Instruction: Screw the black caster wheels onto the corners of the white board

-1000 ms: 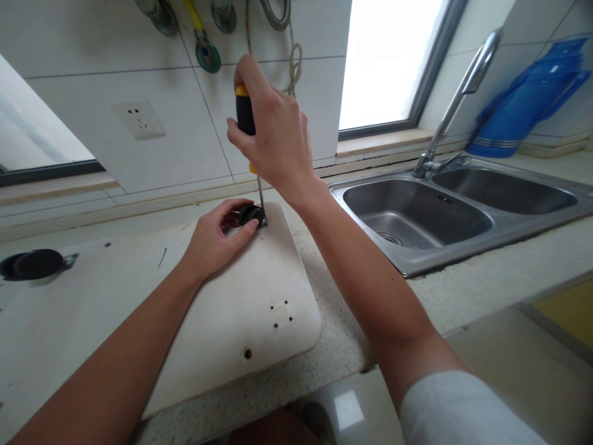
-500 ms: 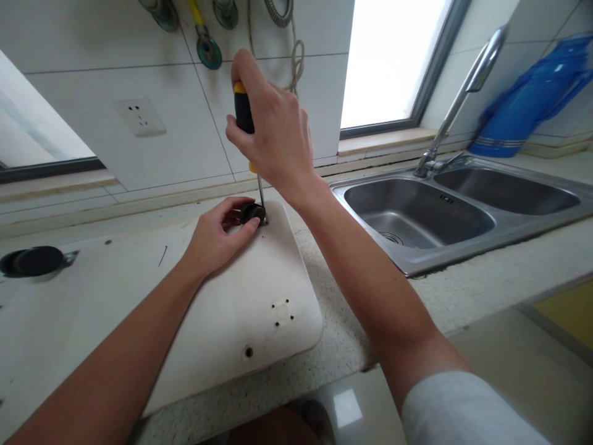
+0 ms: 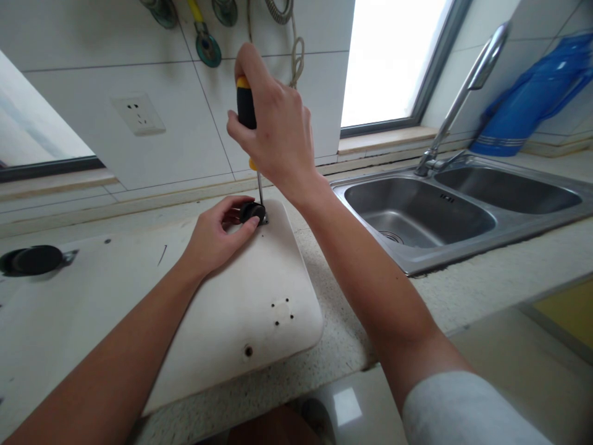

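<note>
My right hand [image 3: 278,123] is wrapped round the black and yellow handle of a screwdriver [image 3: 246,110], held upright. Its metal shaft runs down to the mounting plate of a black caster wheel [image 3: 252,212]; the tip is hidden behind the wheel. With thumb and fingers, my left hand [image 3: 220,232] grips that caster on the far right corner of a white board [image 3: 208,327]. A second black caster [image 3: 37,261] sits at the board's left. Near the front right corner are several small screw holes [image 3: 282,312] and one larger hole [image 3: 248,351].
The board lies on a speckled countertop [image 3: 340,296]. To the right is a steel double sink [image 3: 412,210] with a tall tap [image 3: 467,93] and a blue jug [image 3: 532,99] behind it. On the tiled wall are a socket [image 3: 138,114] and pipe fittings [image 3: 207,48].
My right hand and the screwdriver handle have shifted very slightly up and to the right. My left hand stays on the caster.
</note>
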Demonstrator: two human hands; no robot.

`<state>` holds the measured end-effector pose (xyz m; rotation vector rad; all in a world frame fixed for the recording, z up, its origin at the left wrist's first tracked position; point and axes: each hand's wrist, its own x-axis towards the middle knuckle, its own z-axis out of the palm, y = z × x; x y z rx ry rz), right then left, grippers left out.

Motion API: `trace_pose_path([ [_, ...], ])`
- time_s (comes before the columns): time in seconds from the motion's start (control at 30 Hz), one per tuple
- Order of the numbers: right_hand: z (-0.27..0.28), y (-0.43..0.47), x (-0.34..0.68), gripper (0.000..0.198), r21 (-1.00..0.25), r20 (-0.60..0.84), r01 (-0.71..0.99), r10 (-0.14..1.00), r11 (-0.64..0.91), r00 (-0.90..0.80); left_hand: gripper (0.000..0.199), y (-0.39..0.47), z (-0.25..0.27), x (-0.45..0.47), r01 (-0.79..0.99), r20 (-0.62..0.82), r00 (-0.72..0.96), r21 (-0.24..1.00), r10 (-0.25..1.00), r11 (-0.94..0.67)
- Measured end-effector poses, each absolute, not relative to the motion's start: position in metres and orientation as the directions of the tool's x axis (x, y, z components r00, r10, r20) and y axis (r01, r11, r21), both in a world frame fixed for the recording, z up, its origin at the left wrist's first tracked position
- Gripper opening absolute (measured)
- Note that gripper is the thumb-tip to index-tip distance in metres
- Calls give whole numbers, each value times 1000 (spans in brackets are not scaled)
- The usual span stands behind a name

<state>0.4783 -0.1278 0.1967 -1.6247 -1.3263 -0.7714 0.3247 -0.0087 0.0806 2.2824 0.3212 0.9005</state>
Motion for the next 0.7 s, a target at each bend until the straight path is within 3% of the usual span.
trace_pose_path([
  [0.4,196,-127,478,25,-223,874,972,428,-71,231,51,-6,79,324,-9,519,741,644,427,-765],
  [0.7,199,-128,467,35,-165,867,954,424,-251,261,54,-8,81,324,-7,515,741,647,431,-762],
])
